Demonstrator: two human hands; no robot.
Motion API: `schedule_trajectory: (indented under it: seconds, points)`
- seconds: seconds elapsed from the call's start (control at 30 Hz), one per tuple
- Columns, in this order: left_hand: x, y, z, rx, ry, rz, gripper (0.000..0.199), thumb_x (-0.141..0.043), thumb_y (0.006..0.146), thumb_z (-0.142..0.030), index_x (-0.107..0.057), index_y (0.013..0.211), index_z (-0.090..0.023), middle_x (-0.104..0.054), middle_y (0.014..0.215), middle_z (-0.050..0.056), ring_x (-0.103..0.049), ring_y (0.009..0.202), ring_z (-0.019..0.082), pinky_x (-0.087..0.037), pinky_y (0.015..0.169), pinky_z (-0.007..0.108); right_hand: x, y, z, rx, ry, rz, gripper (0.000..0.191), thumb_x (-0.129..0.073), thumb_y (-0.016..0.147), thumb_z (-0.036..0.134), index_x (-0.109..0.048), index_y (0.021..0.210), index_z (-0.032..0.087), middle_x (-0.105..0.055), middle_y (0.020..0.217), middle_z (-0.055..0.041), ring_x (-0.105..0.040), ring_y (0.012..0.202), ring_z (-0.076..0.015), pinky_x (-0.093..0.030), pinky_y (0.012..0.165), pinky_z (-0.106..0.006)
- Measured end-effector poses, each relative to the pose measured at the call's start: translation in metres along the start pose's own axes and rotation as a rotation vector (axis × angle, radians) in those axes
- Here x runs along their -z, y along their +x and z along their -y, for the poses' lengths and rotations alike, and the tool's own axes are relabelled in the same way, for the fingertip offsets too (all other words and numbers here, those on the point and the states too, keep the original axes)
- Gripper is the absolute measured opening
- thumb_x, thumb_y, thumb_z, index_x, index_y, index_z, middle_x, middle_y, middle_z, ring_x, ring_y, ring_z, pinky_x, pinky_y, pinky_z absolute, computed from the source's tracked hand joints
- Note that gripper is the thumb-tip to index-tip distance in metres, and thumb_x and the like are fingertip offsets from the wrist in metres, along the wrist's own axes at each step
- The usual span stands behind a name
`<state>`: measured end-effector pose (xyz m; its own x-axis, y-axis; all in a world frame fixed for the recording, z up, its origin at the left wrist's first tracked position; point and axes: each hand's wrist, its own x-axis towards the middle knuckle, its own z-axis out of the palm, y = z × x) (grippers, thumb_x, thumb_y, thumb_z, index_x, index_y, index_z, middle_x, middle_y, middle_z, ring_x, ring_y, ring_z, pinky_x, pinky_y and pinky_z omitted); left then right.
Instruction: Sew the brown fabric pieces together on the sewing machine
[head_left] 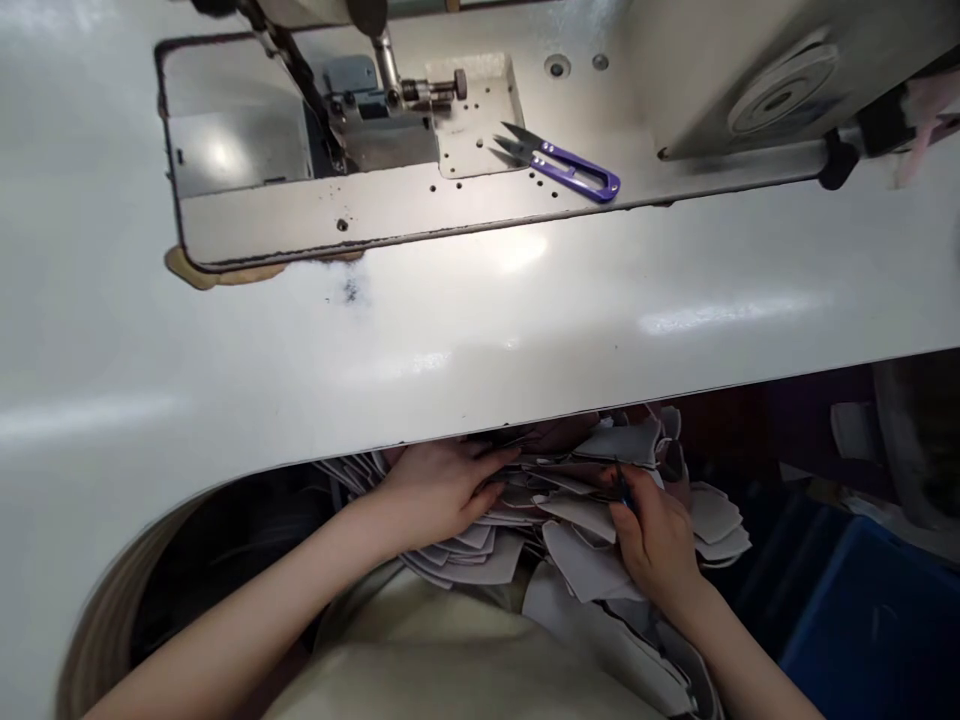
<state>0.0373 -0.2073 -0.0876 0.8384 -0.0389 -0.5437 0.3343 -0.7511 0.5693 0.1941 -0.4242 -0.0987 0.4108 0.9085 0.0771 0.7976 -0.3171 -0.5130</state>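
On my lap lies a heap of grey and mauve cut fabric pieces (583, 560), many stacked in layers, partly under the table's edge. My left hand (435, 490) is at the heap's left side, its thumb and index finger on the edges of several pieces; the other fingers are largely hidden. Closed around a small dark pointed tool (622, 486), which looks like thread snips, my right hand (660, 535) touches the pieces at the right. Purple-handled thread snips (576, 172) lie on the sewing machine bed with blades apart.
The white sewing table (480, 330) spans the view, its front edge above my hands. A sewing machine (390, 90) stands at the back, its large housing (720, 80) to the right. A blue bin (877, 620) sits low at the right.
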Motion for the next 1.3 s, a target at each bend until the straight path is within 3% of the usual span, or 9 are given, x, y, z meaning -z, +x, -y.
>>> schedule_trajectory:
  seconds: [0.17, 0.3, 0.43, 0.53, 0.67, 0.87, 0.97, 1.07, 1.3]
  points:
    - [-0.001, -0.006, -0.006, -0.017, 0.008, 0.009, 0.041, -0.038, 0.093, -0.031, -0.054, 0.131, -0.03, -0.063, 0.121, 0.005, -0.061, 0.1, 0.026, -0.049, 0.079, 0.038, 0.01, 0.013, -0.006, -0.132, 0.088, 0.117, 0.032, -0.025, 0.1, 0.035, -0.054, 0.1, 0.021, -0.069, 0.077, -0.0066, -0.068, 0.07, -0.0223, -0.05, 0.055, -0.03]
    - [0.007, -0.005, 0.003, 0.078, -0.182, 0.083, 0.044, -0.036, 0.094, -0.04, -0.049, 0.135, -0.03, -0.062, 0.125, 0.004, -0.061, 0.105, 0.027, -0.05, 0.078, 0.036, 0.008, 0.013, -0.002, -0.024, 0.048, 0.099, 0.03, -0.025, 0.1, 0.034, -0.052, 0.101, 0.021, -0.068, 0.072, -0.0042, -0.066, 0.062, -0.0206, -0.048, 0.052, -0.029]
    - [0.004, 0.02, 0.022, 0.162, -0.416, 0.13, 0.051, -0.029, 0.094, -0.049, -0.046, 0.136, -0.024, -0.063, 0.123, 0.005, -0.061, 0.106, 0.024, -0.049, 0.085, 0.032, 0.003, 0.005, 0.004, 0.126, 0.01, 0.051, 0.03, -0.026, 0.099, 0.036, -0.051, 0.103, 0.019, -0.066, 0.073, -0.0054, -0.065, 0.062, -0.0205, -0.048, 0.053, -0.029]
    - [-0.008, 0.048, 0.03, 0.147, -0.355, 0.021, 0.048, -0.035, 0.092, -0.039, -0.047, 0.135, -0.02, -0.059, 0.13, 0.006, -0.055, 0.115, 0.024, -0.044, 0.097, 0.034, 0.001, 0.0, 0.006, 0.132, 0.009, 0.042, 0.029, -0.027, 0.099, 0.034, -0.051, 0.105, 0.018, -0.065, 0.074, -0.0055, -0.065, 0.065, -0.0205, -0.048, 0.054, -0.029]
    - [-0.016, 0.07, 0.031, 0.074, -0.252, -0.015, 0.048, -0.045, 0.085, -0.032, -0.051, 0.13, -0.016, -0.061, 0.126, 0.008, -0.056, 0.113, 0.025, -0.044, 0.097, 0.037, 0.001, -0.003, 0.006, 0.107, -0.004, 0.055, 0.029, -0.028, 0.098, 0.034, -0.051, 0.106, 0.018, -0.066, 0.077, -0.0068, -0.065, 0.067, -0.022, -0.05, 0.056, -0.03]
    - [-0.008, 0.031, 0.014, -0.015, -0.179, 0.015, 0.053, -0.047, 0.084, -0.032, -0.046, 0.135, -0.015, -0.06, 0.126, 0.011, -0.059, 0.107, 0.026, -0.048, 0.084, 0.033, 0.004, 0.012, 0.001, 0.031, -0.022, 0.12, 0.033, -0.03, 0.098, 0.034, -0.056, 0.107, 0.016, -0.067, 0.07, -0.0074, -0.065, 0.058, -0.0222, -0.047, 0.049, -0.029]
    - [-0.012, 0.006, 0.0, 0.055, -0.014, -0.012, 0.055, -0.047, 0.086, -0.035, -0.046, 0.136, -0.012, -0.061, 0.119, 0.016, -0.058, 0.106, 0.031, -0.046, 0.085, 0.039, 0.005, 0.032, 0.001, -0.047, -0.064, 0.269, 0.043, -0.028, 0.099, 0.038, -0.057, 0.116, 0.012, -0.063, 0.055, -0.0033, -0.059, 0.044, -0.0205, -0.038, 0.04, -0.026]
    - [-0.02, -0.007, -0.008, 0.053, 0.053, -0.092, 0.052, -0.047, 0.087, -0.033, -0.048, 0.136, -0.017, -0.064, 0.107, 0.013, -0.058, 0.102, 0.03, -0.042, 0.089, 0.041, 0.002, 0.054, 0.005, -0.062, -0.126, 0.462, 0.054, -0.024, 0.098, 0.048, -0.057, 0.122, 0.012, -0.053, 0.042, 0.0015, -0.049, 0.033, -0.018, -0.026, 0.034, -0.025]
    - [-0.029, -0.01, -0.003, 0.007, 0.071, -0.171, 0.044, -0.048, 0.088, -0.033, -0.055, 0.13, -0.023, -0.065, 0.104, 0.011, -0.057, 0.102, 0.027, -0.039, 0.091, 0.04, -0.016, 0.082, 0.012, 0.073, -0.266, 0.586, 0.054, -0.021, 0.099, 0.049, -0.064, 0.105, 0.016, -0.065, 0.058, -0.0044, -0.059, 0.047, -0.0192, -0.027, 0.041, -0.025]
